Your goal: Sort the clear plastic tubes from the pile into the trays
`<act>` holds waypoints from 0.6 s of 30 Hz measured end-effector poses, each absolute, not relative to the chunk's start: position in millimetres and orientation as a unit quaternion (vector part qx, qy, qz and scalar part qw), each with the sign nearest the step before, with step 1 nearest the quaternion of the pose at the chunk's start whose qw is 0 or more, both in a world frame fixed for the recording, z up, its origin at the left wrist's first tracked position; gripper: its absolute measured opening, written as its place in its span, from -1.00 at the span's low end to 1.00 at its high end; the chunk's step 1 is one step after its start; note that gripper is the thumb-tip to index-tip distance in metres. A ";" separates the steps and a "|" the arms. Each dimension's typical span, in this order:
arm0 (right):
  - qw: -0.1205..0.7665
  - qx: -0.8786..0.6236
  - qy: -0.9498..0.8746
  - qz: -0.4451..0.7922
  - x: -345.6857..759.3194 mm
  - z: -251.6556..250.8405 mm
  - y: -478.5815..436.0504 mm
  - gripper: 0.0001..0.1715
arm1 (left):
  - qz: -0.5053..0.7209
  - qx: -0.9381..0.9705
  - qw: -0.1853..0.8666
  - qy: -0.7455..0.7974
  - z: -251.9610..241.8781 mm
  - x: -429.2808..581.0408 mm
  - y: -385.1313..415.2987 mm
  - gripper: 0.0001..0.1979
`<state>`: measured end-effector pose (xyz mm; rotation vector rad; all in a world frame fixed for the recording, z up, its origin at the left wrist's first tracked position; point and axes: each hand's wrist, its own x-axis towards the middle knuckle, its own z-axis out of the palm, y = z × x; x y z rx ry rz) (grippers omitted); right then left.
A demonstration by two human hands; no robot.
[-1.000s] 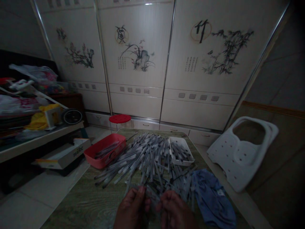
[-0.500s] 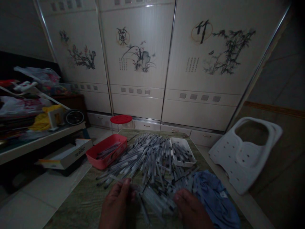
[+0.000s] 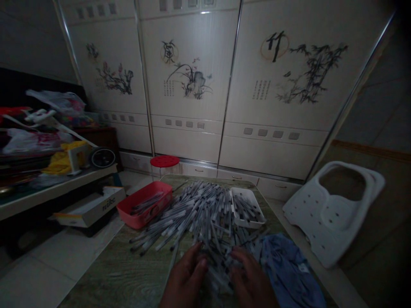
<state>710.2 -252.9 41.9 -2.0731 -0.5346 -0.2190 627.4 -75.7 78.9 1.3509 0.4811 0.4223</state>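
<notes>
A big heap of clear-barrelled pens [image 3: 205, 205] with dark ends spreads over the table. At the near end of the heap, my left hand [image 3: 186, 273] lies along the left side of some loose pens, thumb and forefinger apart. Facing it, my right hand [image 3: 252, 276] is at the right side of the same pens, its fingers spread. Between the two hands the pens [image 3: 216, 271] are blurred and lie at mixed angles. A red plastic box [image 3: 135, 220] to the left and a white tray [image 3: 248, 222] to the right each contain more pens.
A crumpled blue cloth [image 3: 289, 269] lies on the wood-patterned table [image 3: 105, 273] beside my right hand. Beyond the table stand a red stool [image 3: 165, 161] and a panelled wardrobe [image 3: 186, 141]. On the right leans a white plastic folding seat [image 3: 327, 214]; a cluttered bench [image 3: 58, 188] is left.
My left hand has moved right, away from the pen it was pinching, and the hands are closer together around the near pens. The view has shifted slightly.
</notes>
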 end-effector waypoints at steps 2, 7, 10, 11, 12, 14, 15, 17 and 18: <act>0.461 -0.856 -0.218 -0.086 709.6 46.1 -252.9 -0.64 | 0.207 0.630 0.712 0.230 79.8 626.3 -70.6 -0.53; 0.395 -0.875 -0.271 -0.067 706.1 55.9 -246.8 -0.73 | 0.255 0.783 0.532 0.196 81.8 622.1 -49.4 -0.72; 0.316 -0.892 -0.310 -0.086 702.4 56.9 -237.4 -0.75 | 0.228 0.876 0.391 0.164 80.1 621.5 -46.5 -0.69; 0.283 -0.902 -0.314 -0.090 701.0 56.7 -234.2 -0.76 | 0.210 0.893 0.360 0.168 80.1 621.6 -47.8 -0.66; 0.251 -0.912 -0.313 -0.090 699.7 56.4 -231.3 -0.76 | 0.194 0.905 0.336 0.176 80.7 621.7 -49.7 -0.64; 0.204 -0.926 -0.304 -0.089 697.7 55.4 -227.2 -0.77 | 0.172 0.918 0.305 0.184 82.7 621.8 -53.8 -0.61; 0.190 -0.931 -0.299 -0.091 697.2 54.8 -226.2 -0.76 | 0.167 0.922 0.295 0.185 83.9 621.7 -55.3 -0.60; 0.179 -0.934 -0.293 -0.097 697.3 53.0 -226.3 -0.73 | 0.170 0.924 0.284 0.190 86.0 621.2 -56.4 -0.62; 0.181 -0.934 -0.290 -0.101 697.8 52.0 -227.2 -0.70 | 0.178 0.922 0.283 0.194 86.8 620.8 -56.0 -0.62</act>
